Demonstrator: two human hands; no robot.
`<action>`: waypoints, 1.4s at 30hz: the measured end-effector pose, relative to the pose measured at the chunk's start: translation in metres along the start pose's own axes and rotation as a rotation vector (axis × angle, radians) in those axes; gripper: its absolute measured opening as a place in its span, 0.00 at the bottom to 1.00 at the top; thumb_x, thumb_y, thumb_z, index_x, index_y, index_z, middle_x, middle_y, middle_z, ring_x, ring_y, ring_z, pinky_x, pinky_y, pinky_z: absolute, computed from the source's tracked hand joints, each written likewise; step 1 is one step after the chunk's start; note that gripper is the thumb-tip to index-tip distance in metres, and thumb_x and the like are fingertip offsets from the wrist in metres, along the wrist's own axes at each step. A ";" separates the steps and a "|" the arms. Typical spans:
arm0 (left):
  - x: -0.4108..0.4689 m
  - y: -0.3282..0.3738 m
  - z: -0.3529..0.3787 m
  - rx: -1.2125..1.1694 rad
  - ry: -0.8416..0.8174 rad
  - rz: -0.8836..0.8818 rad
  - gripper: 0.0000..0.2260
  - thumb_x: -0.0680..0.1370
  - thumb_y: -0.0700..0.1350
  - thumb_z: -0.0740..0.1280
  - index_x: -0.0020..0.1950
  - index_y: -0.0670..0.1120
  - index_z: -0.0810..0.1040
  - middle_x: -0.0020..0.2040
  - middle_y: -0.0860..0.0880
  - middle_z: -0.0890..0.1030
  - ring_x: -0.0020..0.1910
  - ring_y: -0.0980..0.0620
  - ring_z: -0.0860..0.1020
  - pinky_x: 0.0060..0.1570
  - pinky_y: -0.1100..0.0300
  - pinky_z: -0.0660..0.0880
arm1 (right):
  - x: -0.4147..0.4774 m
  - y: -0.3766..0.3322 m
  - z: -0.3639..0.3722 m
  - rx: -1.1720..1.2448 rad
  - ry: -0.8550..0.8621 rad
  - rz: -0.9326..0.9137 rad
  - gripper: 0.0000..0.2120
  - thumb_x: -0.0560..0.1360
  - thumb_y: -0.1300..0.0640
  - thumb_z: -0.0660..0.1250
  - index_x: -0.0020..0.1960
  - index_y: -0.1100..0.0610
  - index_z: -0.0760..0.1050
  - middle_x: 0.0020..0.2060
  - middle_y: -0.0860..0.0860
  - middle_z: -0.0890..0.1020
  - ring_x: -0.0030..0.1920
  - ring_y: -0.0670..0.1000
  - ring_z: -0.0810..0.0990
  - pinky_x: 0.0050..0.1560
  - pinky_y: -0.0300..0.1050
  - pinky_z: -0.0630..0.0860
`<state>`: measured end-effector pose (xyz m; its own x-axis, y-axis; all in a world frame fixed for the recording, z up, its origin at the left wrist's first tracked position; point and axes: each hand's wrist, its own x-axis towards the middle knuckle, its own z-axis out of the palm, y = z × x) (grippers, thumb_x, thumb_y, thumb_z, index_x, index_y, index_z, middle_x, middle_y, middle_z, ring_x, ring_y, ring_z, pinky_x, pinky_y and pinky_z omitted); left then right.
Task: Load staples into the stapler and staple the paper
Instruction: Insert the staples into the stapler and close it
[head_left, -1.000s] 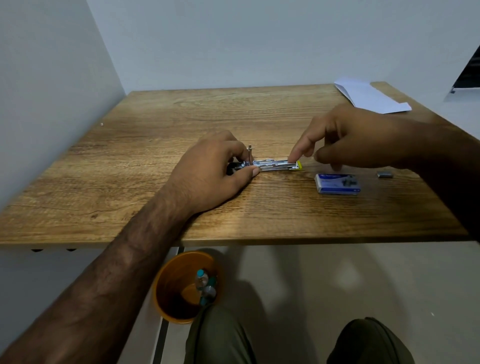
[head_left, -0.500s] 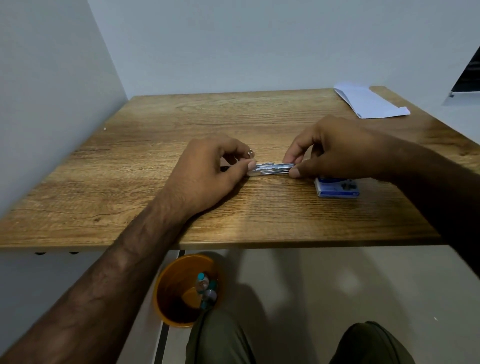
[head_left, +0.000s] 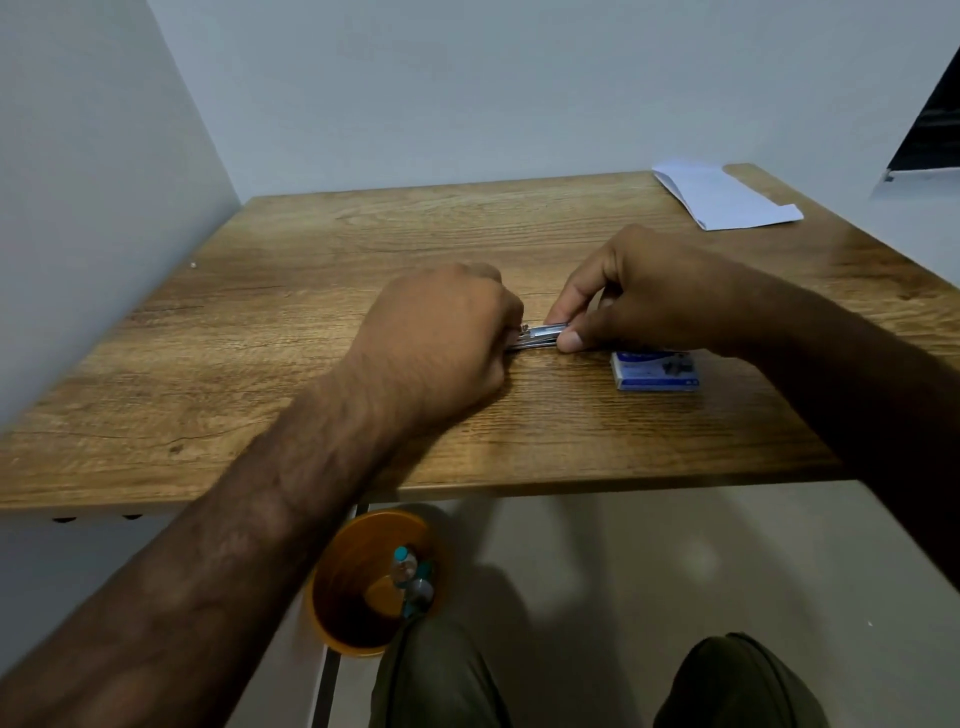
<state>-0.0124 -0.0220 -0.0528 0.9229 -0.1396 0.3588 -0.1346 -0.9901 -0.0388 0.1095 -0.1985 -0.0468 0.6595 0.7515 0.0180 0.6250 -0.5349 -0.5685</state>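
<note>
Basically, small metal stapler (head_left: 540, 335) lies flat on the wooden counter (head_left: 291, 332), near the front edge, roughly centre. Left hand (head_left: 441, 338) is fisted around its rear end at 9 o'clock of the body; right hand (head_left: 639, 296) pinches the front end from 3 o'clock, thumb on the near side, index finger on the far side. Both hands closed on it, most of the tool hidden under them.

Handling, judged: light, rigid, all metal, so slick under fingertips and likely to skid on the wood if pushed from one end only. Hence two-ended hold makes sense: brace the rear, work the front. Best grip is on the flat sides, clear of the nose. Spring-loaded parts may snap back, pinch risk. Loose staple strips would be brittle, break if bent.

Looks: shiny silver, slim, elongated, only a short bright stretch visible between the hands. Whether the magazine is open or shut, cannot tell.

Blue staple box (head_left: 655, 370) sits just beside the right hand, at 4 o'clock of the stapler, flat, looks closed. White paper (head_left: 722, 195) lies folded at the far right corner, about 1 o'clock, well apart, untouched. Loading stage, probably; stapling not yet begun. Orange bin (head_left: 358, 587) on the floor below the counter edge.
</note>
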 end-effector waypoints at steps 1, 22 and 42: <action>-0.001 0.001 0.000 -0.004 -0.001 0.004 0.11 0.78 0.49 0.64 0.57 0.52 0.83 0.50 0.52 0.80 0.49 0.51 0.78 0.44 0.54 0.75 | 0.000 0.000 0.000 0.003 0.005 0.003 0.05 0.70 0.53 0.79 0.46 0.47 0.87 0.30 0.35 0.84 0.32 0.33 0.79 0.36 0.39 0.70; -0.013 -0.018 0.015 -0.421 0.060 -0.103 0.07 0.77 0.48 0.72 0.55 0.54 0.84 0.49 0.57 0.83 0.48 0.58 0.79 0.49 0.53 0.78 | -0.001 0.005 0.005 0.082 0.027 0.002 0.06 0.70 0.55 0.79 0.46 0.47 0.87 0.32 0.40 0.86 0.32 0.35 0.81 0.32 0.29 0.71; -0.028 -0.052 0.000 -0.644 0.041 -0.241 0.08 0.72 0.51 0.77 0.50 0.53 0.87 0.44 0.59 0.86 0.39 0.62 0.83 0.38 0.67 0.78 | -0.012 -0.009 -0.003 0.242 0.075 0.084 0.06 0.73 0.64 0.76 0.47 0.54 0.84 0.38 0.55 0.87 0.34 0.47 0.85 0.37 0.43 0.84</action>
<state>-0.0310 0.0335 -0.0612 0.9412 0.0966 0.3237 -0.1269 -0.7870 0.6037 0.0968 -0.2040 -0.0390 0.7393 0.6732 0.0183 0.4548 -0.4791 -0.7508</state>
